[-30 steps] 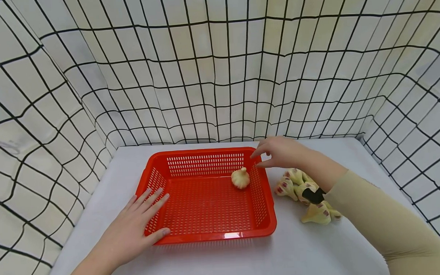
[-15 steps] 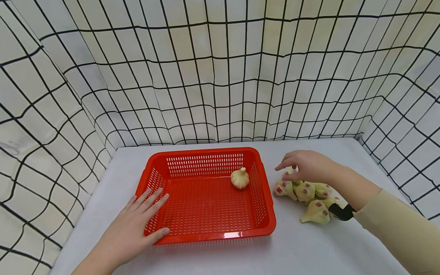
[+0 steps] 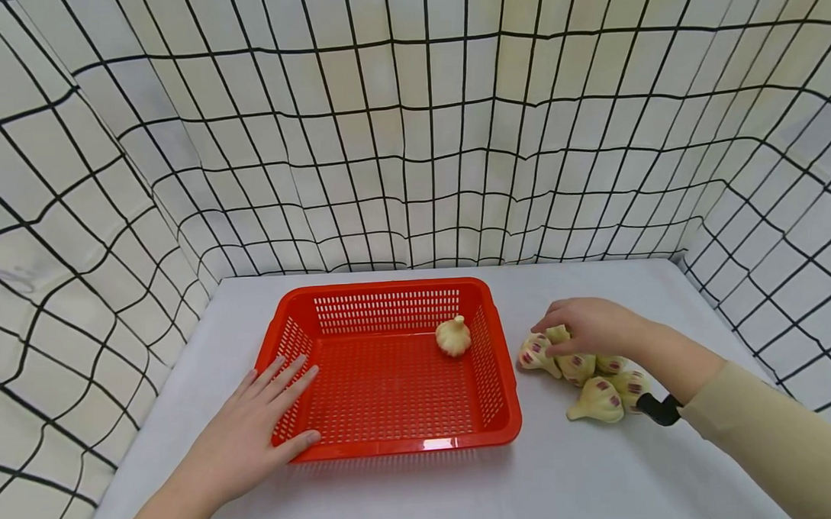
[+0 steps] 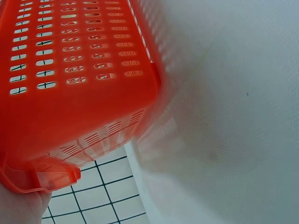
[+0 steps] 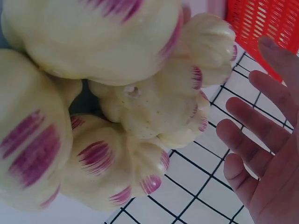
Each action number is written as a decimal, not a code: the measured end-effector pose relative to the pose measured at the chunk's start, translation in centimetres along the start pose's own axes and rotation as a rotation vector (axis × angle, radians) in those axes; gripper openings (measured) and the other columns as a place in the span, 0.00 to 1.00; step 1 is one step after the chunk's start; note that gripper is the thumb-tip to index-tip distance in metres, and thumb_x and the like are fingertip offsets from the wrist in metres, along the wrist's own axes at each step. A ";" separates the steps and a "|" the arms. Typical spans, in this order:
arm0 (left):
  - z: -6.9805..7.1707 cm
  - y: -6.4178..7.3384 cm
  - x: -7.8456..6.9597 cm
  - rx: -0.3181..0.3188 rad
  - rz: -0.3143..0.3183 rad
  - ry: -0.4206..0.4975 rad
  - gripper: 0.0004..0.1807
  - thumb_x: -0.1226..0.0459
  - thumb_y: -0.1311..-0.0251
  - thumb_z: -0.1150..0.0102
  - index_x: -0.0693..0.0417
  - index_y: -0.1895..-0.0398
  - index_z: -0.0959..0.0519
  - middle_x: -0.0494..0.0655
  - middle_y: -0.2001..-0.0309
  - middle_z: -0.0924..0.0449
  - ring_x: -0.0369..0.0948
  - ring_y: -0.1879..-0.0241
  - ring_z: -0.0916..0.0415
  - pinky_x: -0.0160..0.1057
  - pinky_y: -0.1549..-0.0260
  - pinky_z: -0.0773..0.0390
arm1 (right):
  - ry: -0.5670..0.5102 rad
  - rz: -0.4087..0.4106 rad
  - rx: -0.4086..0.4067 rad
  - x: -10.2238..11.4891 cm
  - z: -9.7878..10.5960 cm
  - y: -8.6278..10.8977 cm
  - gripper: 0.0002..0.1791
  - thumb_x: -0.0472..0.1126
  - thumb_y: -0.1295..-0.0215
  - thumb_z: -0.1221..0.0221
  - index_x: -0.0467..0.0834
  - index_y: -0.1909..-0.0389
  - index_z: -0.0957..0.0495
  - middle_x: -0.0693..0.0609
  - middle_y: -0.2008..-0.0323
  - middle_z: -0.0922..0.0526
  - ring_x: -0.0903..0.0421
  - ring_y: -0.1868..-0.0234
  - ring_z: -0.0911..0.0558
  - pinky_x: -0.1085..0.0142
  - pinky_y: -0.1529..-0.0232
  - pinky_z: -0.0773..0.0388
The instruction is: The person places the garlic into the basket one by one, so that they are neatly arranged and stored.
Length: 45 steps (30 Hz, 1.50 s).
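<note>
My left hand (image 3: 246, 433) lies with spread, straight fingers over the left rim of a red plastic basket (image 3: 401, 447). In the left wrist view the basket's perforated side (image 4: 70, 102) fills the upper left. One plain cream garlic bulb (image 3: 453, 338) sits inside the basket, towards its right wall. Right of the basket, my right hand (image 3: 597, 329) hovers at the back of a cluster of purple-marked garlic bulbs (image 3: 597, 402), its fingers partly bent. The right wrist view has these fingers (image 5: 247, 130) spread beside the bulbs, holding nothing; the thumb is mostly hidden.
A white table (image 3: 424, 492) carries everything. Black netting (image 3: 431, 129) over pale sheeting rises behind the table and along both sides.
My right hand has drawn back from the basket's right rim, moving right and down to the garlic cluster. My left hand and the basket have stayed put.
</note>
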<state>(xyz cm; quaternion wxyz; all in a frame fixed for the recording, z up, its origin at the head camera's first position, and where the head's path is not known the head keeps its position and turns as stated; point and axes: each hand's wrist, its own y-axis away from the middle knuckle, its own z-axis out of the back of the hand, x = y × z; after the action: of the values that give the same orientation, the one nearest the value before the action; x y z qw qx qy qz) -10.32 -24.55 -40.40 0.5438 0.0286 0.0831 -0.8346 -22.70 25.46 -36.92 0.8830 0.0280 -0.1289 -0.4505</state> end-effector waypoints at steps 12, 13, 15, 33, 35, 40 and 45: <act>0.2 -0.1 -0.2 0.014 0.003 -0.002 0.47 0.33 0.42 0.44 0.41 0.22 0.42 0.47 0.23 0.47 0.56 0.24 0.53 0.47 0.26 0.71 | 0.091 -0.007 0.063 0.1 -1.2 -1.5 0.22 0.57 0.43 0.30 0.54 0.49 0.15 0.57 0.57 0.18 0.58 0.58 0.20 0.55 0.53 0.19; 0.2 -0.1 -0.3 0.013 0.002 -0.003 0.48 0.33 0.42 0.44 0.42 0.22 0.42 0.47 0.23 0.47 0.56 0.25 0.53 0.45 0.27 0.74 | 0.094 0.000 0.065 0.1 -1.2 -1.6 0.22 0.56 0.43 0.30 0.53 0.49 0.15 0.57 0.58 0.18 0.58 0.59 0.20 0.56 0.54 0.19; 0.2 -0.1 -0.3 0.011 0.000 -0.009 0.48 0.33 0.42 0.45 0.42 0.22 0.42 0.48 0.23 0.47 0.57 0.25 0.52 0.40 0.29 0.79 | 0.102 0.021 0.066 0.3 -1.3 -1.8 0.21 0.55 0.42 0.30 0.52 0.50 0.15 0.57 0.60 0.18 0.59 0.61 0.21 0.57 0.55 0.19; 0.1 0.0 -0.2 0.006 0.002 -0.008 0.48 0.33 0.42 0.44 0.40 0.22 0.43 0.47 0.23 0.47 0.56 0.24 0.53 0.38 0.29 0.79 | 0.062 -0.031 0.135 1.3 -2.3 -3.2 0.24 0.59 0.49 0.28 0.55 0.51 0.15 0.59 0.60 0.19 0.59 0.59 0.22 0.58 0.55 0.20; 0.1 0.0 -0.1 0.005 0.001 -0.010 0.48 0.33 0.42 0.44 0.40 0.22 0.43 0.47 0.22 0.48 0.56 0.25 0.52 0.37 0.29 0.79 | 0.059 -0.035 0.135 1.5 -2.4 -3.3 0.24 0.59 0.50 0.27 0.56 0.51 0.15 0.59 0.60 0.20 0.59 0.59 0.22 0.58 0.56 0.20; 0.0 0.0 -0.1 0.003 0.000 -0.013 0.48 0.34 0.42 0.43 0.40 0.22 0.43 0.46 0.23 0.47 0.56 0.25 0.52 0.42 0.27 0.76 | 0.061 -0.033 0.140 1.9 -2.3 -3.4 0.24 0.58 0.49 0.27 0.54 0.51 0.15 0.58 0.59 0.20 0.58 0.59 0.22 0.58 0.55 0.20; 0.1 0.0 -0.2 -0.007 -0.001 -0.010 0.48 0.34 0.42 0.43 0.40 0.22 0.43 0.47 0.23 0.47 0.56 0.25 0.52 0.44 0.26 0.73 | 0.046 -0.021 0.141 2.3 -2.3 -3.4 0.23 0.55 0.48 0.27 0.52 0.51 0.14 0.55 0.57 0.19 0.57 0.58 0.21 0.57 0.54 0.18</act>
<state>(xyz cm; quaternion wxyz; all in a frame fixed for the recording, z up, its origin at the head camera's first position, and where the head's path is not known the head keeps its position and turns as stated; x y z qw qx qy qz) -10.22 -24.42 -40.32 0.5437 0.0225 0.0834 -0.8348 -23.44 21.43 -39.25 0.8768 0.1019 -0.1398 -0.4486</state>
